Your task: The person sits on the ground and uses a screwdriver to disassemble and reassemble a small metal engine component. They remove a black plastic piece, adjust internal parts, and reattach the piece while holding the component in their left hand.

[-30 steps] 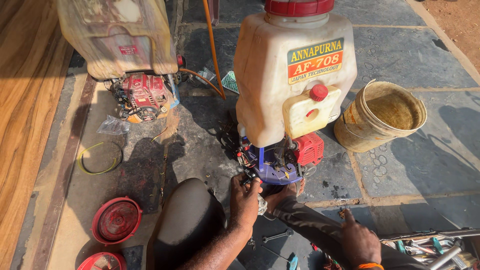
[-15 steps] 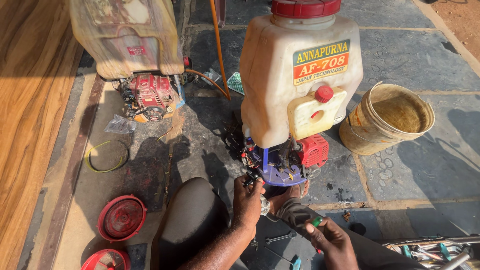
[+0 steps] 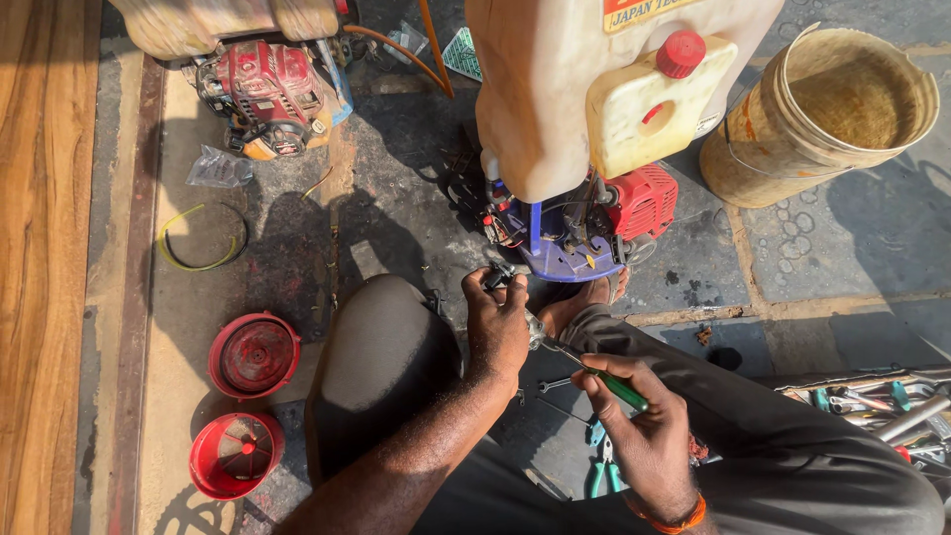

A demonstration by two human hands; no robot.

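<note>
A: What does the right hand (image 3: 644, 436) hold?
B: It is closed around a green-handled screwdriver (image 3: 604, 381), whose tip points to a small metal part (image 3: 515, 297).
A: And the left hand (image 3: 498, 322)?
B: It grips that part, just in front of the sprayer engine (image 3: 575, 228), beside the knee

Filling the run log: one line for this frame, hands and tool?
left hand: holds small metal part | right hand: grips green screwdriver, tip at part | nearby: sprayer engine, bucket
</note>
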